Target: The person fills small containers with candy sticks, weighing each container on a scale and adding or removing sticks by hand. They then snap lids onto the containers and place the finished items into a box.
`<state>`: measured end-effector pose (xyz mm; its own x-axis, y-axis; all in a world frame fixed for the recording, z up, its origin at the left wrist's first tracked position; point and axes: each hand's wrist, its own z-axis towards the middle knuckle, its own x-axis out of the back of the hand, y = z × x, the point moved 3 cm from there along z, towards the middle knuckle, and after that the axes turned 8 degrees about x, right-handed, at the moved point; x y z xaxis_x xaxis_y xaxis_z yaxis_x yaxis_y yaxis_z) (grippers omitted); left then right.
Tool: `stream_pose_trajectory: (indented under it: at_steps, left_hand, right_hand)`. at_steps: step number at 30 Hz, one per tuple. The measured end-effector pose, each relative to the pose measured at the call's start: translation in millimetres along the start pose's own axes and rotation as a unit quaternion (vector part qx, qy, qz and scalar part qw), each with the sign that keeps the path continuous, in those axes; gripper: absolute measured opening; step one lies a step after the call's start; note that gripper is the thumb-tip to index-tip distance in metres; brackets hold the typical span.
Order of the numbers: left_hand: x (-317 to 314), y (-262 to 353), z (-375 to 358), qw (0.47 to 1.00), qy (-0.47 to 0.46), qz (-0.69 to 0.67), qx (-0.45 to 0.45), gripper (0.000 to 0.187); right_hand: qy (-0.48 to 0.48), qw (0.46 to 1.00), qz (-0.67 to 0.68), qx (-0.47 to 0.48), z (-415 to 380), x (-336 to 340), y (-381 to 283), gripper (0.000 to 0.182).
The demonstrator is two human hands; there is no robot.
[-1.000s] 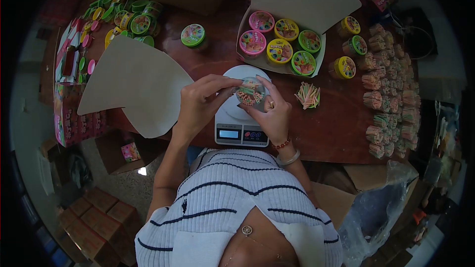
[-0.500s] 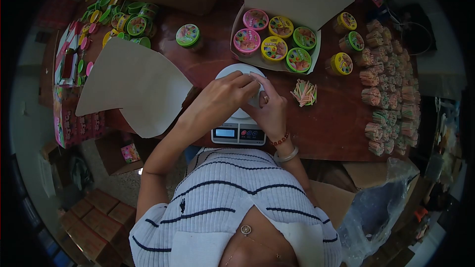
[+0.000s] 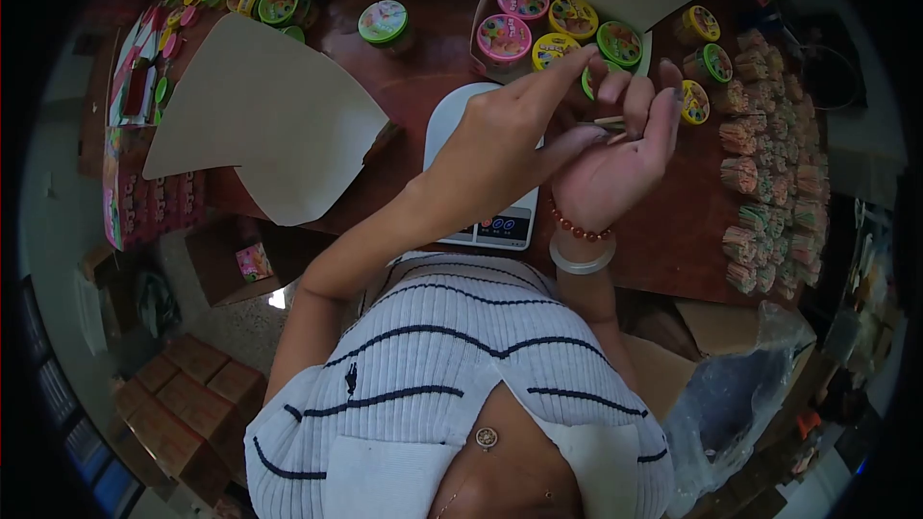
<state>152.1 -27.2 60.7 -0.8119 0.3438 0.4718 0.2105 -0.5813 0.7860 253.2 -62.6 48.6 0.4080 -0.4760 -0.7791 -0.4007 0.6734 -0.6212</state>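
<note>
My right hand (image 3: 620, 159), with a bead bracelet and a pale bangle on its wrist, is turned palm up with fingers loosely curled. A few short pale sticks (image 3: 610, 121) show between its fingers and palm. My left hand (image 3: 510, 130) reaches across from the left, index finger stretched out and thumb right at the sticks, apart from its fingers. Beneath it is a white kitchen scale (image 3: 444, 120), partly covered by the hand. Just beyond the hands, an open carton (image 3: 646, 46) holds round tubs with pink, yellow and green lids (image 3: 505, 37).
Many bundles of short sticks (image 3: 740, 173) stand along the right. A green-lidded tub (image 3: 383, 21) sits at the back, and several more tubs (image 3: 716, 63) are beside the carton. On the left lie a cardboard flap (image 3: 269, 125) and empty green cups (image 3: 279, 5).
Both hands have moved right, off the scale plate, and come apart somewhat. Sticks now show in my right hand, and the loose stick pile is hidden behind it. The view has shifted slightly.
</note>
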Motion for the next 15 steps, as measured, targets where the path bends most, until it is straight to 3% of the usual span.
stream_pose_trajectory:
  at_steps: [2,3,5,8,13,15]
  left_hand:
    - [6,11,-1,0.999,0.029,0.038,0.019,0.055]
    - [4,7,-1,0.999,0.028,0.038,0.020,0.055]
    - [3,2,-3,0.991,0.096,0.048,-0.074,0.041]
    - [7,5,-6,0.986,0.072,0.131,-0.072,0.026]
    - [12,-8,-6,0.995,0.053,0.079,-0.027,0.028]
    - [12,-10,-5,0.997,0.047,0.057,-0.014,0.030]
  right_hand:
    - [0.015,0.998,-0.021,0.057,-1,-4,-1,0.029]
    - [-0.046,0.994,-0.057,0.087,2,-2,0,0.030]
    - [-0.107,0.983,-0.093,0.116,1,1,4,0.031]
    - [-0.110,0.989,-0.080,0.054,-1,6,17,0.032]
    - [-0.068,0.997,0.042,-0.018,-11,4,29,0.034]
    - [-0.083,0.996,0.028,-0.004,-10,4,29,0.036]
